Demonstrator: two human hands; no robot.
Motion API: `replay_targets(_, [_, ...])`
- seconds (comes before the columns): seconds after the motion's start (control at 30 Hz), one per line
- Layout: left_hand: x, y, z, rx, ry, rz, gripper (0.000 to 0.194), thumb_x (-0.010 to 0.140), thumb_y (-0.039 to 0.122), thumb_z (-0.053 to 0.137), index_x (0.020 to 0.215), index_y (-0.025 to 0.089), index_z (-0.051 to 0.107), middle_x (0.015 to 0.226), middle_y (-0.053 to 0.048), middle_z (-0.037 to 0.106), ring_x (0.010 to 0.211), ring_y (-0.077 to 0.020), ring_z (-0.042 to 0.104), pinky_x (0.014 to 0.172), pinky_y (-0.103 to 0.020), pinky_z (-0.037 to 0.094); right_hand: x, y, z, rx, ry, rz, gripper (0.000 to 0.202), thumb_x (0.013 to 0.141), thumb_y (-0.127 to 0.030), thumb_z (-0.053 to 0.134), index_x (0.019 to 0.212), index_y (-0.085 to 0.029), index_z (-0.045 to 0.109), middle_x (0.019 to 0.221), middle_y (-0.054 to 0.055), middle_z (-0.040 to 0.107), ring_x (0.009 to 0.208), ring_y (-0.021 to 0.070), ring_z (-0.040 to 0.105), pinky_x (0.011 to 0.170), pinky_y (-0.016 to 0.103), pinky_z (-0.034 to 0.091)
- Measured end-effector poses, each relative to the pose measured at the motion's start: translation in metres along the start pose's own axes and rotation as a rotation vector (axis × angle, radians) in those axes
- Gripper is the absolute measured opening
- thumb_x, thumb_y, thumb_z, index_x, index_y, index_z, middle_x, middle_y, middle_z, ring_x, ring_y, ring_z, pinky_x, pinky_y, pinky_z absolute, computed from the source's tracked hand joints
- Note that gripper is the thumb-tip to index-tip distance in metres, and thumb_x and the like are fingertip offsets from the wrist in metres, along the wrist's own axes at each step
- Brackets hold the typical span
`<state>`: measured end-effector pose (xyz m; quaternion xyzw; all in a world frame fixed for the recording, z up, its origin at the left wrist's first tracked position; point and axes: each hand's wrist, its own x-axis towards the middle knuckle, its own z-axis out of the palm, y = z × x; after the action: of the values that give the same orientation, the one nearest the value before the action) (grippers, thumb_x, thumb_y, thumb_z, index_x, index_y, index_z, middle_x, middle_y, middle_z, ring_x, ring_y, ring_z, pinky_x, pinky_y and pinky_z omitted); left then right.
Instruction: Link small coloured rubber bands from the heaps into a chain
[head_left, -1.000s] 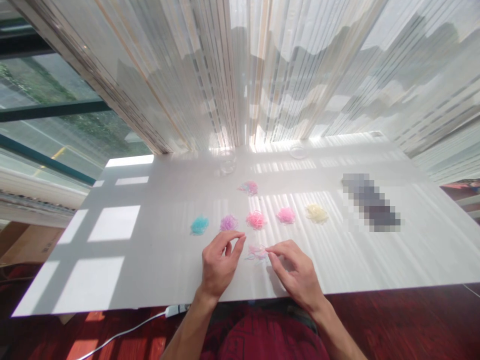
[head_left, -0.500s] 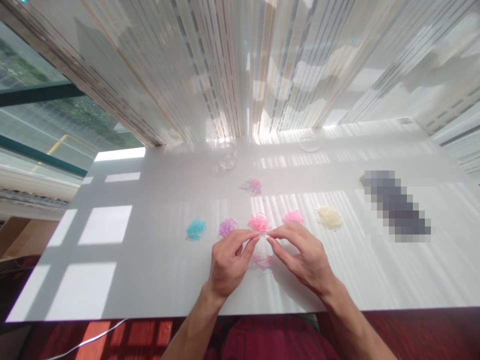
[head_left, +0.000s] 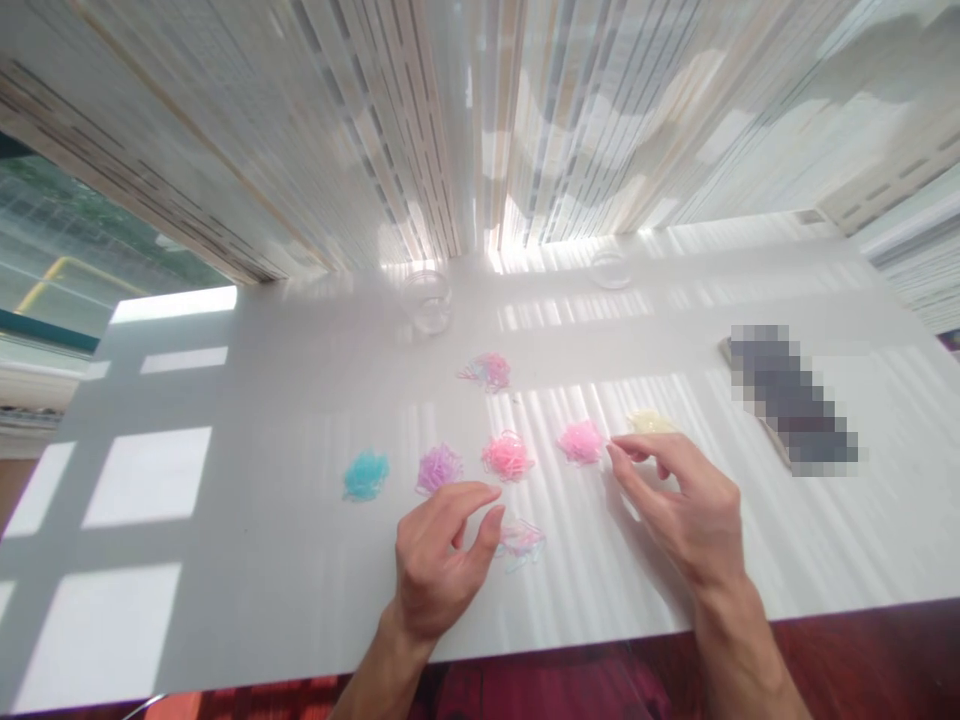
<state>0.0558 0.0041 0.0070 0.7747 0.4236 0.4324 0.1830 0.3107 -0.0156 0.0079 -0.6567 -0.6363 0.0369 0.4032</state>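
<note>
Small piles of thin bands, like little rubber bands, lie in a row: turquoise (head_left: 366, 475), purple (head_left: 439, 468), coral pink (head_left: 508, 455), light pink (head_left: 580, 442) and pale yellow (head_left: 649, 422). My left hand (head_left: 446, 555) hovers below the purple and coral piles, thumb and index finger slightly apart with nothing visible between them. Beside it is a mixed pile (head_left: 523, 540), partly behind the thumb. My right hand (head_left: 679, 505) is pinched at the light pink pile's right edge; anything between its fingertips is too small to make out. It partly covers the yellow pile.
Another mixed pile (head_left: 489, 372) lies behind the row. Farther back on the white table (head_left: 285, 570) stand a clear round container (head_left: 430, 303) and a clear shallow dish or lid (head_left: 611, 270). A pixelated dark oblong object (head_left: 795, 400) lies at right. Striped curtains hang along the back.
My hands have parted from their meeting point at the coral pile. The right moved right to the light pink pile; the left drew back slightly and its fingertips opened. The camera view shifted.
</note>
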Motion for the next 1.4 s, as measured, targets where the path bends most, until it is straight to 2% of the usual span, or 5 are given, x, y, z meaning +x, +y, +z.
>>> replay_targets(0.3, [0.001,0.002,0.003,-0.024,-0.007,0.003,0.014,0.093,0.008,0.069,0.103,0.017,0.07,0.088,-0.003,0.076,0.061,-0.0085,0.06,0.055,-0.02,0.047,0.0,-0.006,0.004,0.043,-0.023,-0.052,0.006,0.095,-0.014,0.068,0.095,-0.019,0.071,0.082,0.001,0.074,0.071,0.0145,0.065,0.071,0.03,0.054])
replay_targets(0.5, [0.0,0.007,0.002,-0.071,-0.071,-0.08,0.018,0.093,0.013,0.072,0.111,0.017,0.071,0.095,-0.004,0.076,0.052,-0.0066,0.049,0.057,-0.022,0.053,-0.004,-0.037,0.011,0.284,-0.163,-0.166,0.016,0.094,-0.007,0.068,0.104,-0.019,0.069,0.087,0.003,0.074,0.08,0.0156,0.068,0.074,0.029,0.056])
replay_targets(1.03, [-0.016,-0.003,-0.031,0.003,-0.039,-0.137,0.011,0.094,0.011,0.07,0.1,0.019,0.072,0.091,-0.001,0.076,0.054,-0.0068,0.054,0.059,-0.021,0.054,-0.009,-0.069,0.042,0.43,-0.308,-0.228,0.011,0.098,-0.012,0.063,0.102,-0.02,0.068,0.083,0.002,0.072,0.075,0.016,0.064,0.069,0.028,0.053])
replay_targets(1.2, [-0.018,-0.009,-0.038,0.066,-0.061,-0.087,0.02,0.093,0.015,0.073,0.112,0.018,0.07,0.098,-0.004,0.076,0.052,-0.007,0.05,0.059,-0.022,0.055,-0.007,-0.073,0.046,0.423,-0.365,-0.236,0.009,0.099,-0.014,0.061,0.099,-0.02,0.068,0.082,0.002,0.072,0.074,0.0161,0.064,0.069,0.029,0.053])
replay_targets(1.4, [-0.019,-0.014,-0.04,0.062,-0.101,-0.013,0.017,0.093,0.008,0.071,0.105,0.019,0.072,0.091,-0.002,0.079,0.065,-0.0104,0.067,0.07,-0.023,0.058,-0.008,-0.071,0.047,0.425,-0.4,-0.218,0.009,0.1,-0.015,0.061,0.1,-0.019,0.069,0.084,0.002,0.073,0.077,0.0159,0.065,0.071,0.028,0.054])
